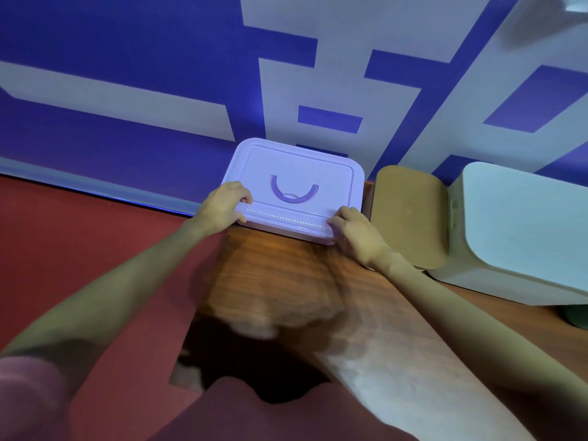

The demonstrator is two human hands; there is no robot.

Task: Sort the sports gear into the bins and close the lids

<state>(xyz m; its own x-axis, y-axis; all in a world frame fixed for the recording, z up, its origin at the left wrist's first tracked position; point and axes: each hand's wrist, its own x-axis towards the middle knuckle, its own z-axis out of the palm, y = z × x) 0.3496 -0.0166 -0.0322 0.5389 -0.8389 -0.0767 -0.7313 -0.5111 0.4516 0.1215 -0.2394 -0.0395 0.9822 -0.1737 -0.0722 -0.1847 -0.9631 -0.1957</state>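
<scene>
You gripped the purple lid [294, 173] at both near corners, left hand [222, 203] and right hand [354, 232]; even downward pressure would seat it.

A wood-grain worktop [273, 281] is carrying three bins along its far edge, against a blue and pale patterned wall. A lilac bin [292, 189] with a darker curved handle in its closed lid is sitting at the left end. Just beside it to the right, a tan bin [407, 214] is standing, and a pale mint bin [521, 230] is sitting close against that one. Red floor [79, 237] is showing left of the worktop.
</scene>
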